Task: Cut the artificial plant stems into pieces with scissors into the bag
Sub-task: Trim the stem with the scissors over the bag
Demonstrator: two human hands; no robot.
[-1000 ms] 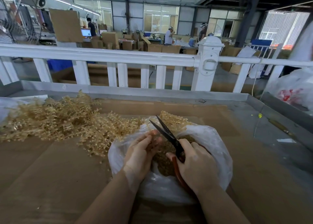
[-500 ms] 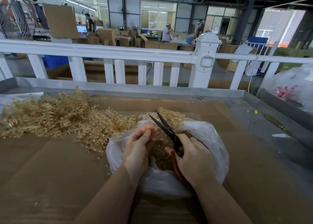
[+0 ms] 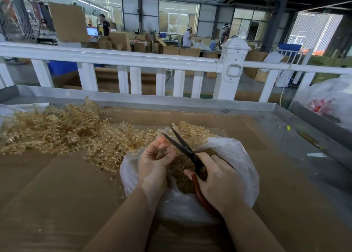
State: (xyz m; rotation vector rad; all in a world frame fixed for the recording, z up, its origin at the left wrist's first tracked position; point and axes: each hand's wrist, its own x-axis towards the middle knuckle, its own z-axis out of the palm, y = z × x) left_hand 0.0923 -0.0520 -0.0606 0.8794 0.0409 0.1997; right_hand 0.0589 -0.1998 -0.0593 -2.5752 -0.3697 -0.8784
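A clear plastic bag (image 3: 238, 156) lies open on the cardboard-covered table (image 3: 57, 194), holding a heap of brownish cut pieces (image 3: 181, 177). My right hand (image 3: 219, 181) grips the red handles of black-bladed scissors (image 3: 182, 147), whose blades stand apart over the bag's mouth. My left hand (image 3: 154, 160) is curled just left of the blades and pinches a small pale stem piece between fingertips and thumb. A big pile of golden artificial plant stems (image 3: 57, 130) spreads across the table to the left, and a smaller bunch (image 3: 192, 131) lies behind the bag.
A metal rim (image 3: 152, 101) edges the table, with a white railing (image 3: 114, 57) behind it. Another filled plastic bag (image 3: 329, 101) sits at the far right. People work among cardboard boxes (image 3: 122, 40) in the hall beyond.
My left hand has drawn slightly up and left of the blades, fingers curling more. The scissors stay open over the bag, and the view has shifted a little.
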